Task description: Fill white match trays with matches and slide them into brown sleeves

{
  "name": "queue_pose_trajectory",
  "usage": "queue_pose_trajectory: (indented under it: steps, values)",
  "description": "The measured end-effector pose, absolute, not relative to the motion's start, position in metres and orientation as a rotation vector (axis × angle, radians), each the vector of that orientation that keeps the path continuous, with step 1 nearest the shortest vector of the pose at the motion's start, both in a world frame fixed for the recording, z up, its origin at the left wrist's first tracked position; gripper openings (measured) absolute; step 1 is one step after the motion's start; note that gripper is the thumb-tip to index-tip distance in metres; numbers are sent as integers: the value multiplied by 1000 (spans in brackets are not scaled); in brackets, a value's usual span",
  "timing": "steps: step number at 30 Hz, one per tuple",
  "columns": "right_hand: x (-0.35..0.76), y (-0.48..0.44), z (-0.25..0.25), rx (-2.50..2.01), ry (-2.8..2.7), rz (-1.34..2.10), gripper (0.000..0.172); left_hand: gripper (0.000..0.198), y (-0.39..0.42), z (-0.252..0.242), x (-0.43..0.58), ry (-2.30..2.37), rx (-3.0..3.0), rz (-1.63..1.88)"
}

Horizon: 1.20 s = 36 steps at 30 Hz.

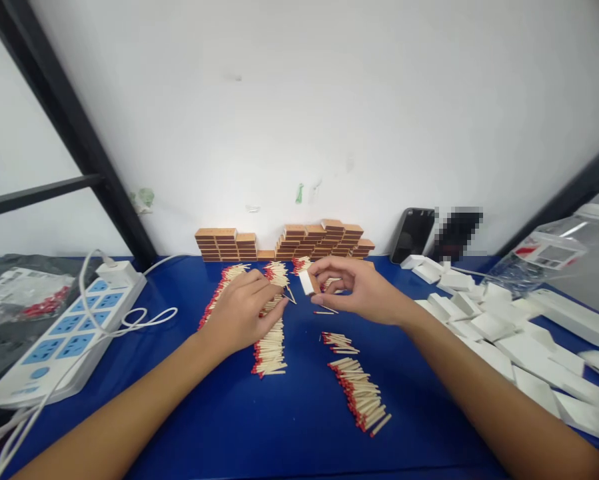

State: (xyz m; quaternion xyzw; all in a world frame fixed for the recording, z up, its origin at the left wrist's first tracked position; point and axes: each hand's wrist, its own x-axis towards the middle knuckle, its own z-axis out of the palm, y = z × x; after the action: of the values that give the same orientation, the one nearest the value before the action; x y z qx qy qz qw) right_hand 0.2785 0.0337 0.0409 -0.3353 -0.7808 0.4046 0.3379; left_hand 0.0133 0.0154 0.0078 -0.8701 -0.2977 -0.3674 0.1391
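Note:
My right hand [346, 287] grips a small matchbox [306, 283] between thumb and fingers, held above the blue table. Its white inner tray shows at the left end, and brown card shows beside the fingers. My left hand [252, 307] is over a row of red-tipped matches [270, 350], its thumb and fingers pinched together at the matches. A few match sticks [291, 295] show at the fingertips; how many are held is hidden. To the right lie a small group of matches [340, 343] and a larger fanned row of matches [362, 393].
Stacked brown matchboxes [324, 240] line the wall. White paper trays [499, 327] pile up at the right, near a black phone [412, 235] and a clear plastic bag [544, 250]. A power strip [74, 327] with looping white cable [144, 320] lies at the left.

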Motion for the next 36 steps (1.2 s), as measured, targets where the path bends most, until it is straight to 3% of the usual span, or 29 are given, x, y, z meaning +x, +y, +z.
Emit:
queue_pose_trajectory:
  steps: [3, 8, 17, 27, 30, 34, 36]
  values:
    - [250, 55, 49, -909, -2144, 675, 38, 32, 12, 5, 17, -841, -2516, -1086]
    - [184, 122, 63, -983, -2391, 60, 29, 34, 5, 1, 23, -690, -2527, -1082]
    - [118, 180, 53, -1145, -2411, -108, 15, 35, 9, -2, 23, -610, -2457, -1029]
    - [114, 167, 50, -1221, -2388, -273, 23, 36, 10, 0, 23, -599, -2420, -991]
    - [127, 160, 53, -1193, -2382, -299, 27, 35, 10, 2, 22, -610, -2418, -978]
    - [181, 141, 63, -1138, -2302, -288, 15, 35, 11, 4, 19, -635, -2410, -980]
    - [221, 126, 63, -1142, -2246, -237, 18, 37, 11, 5, 19, -629, -2417, -974]
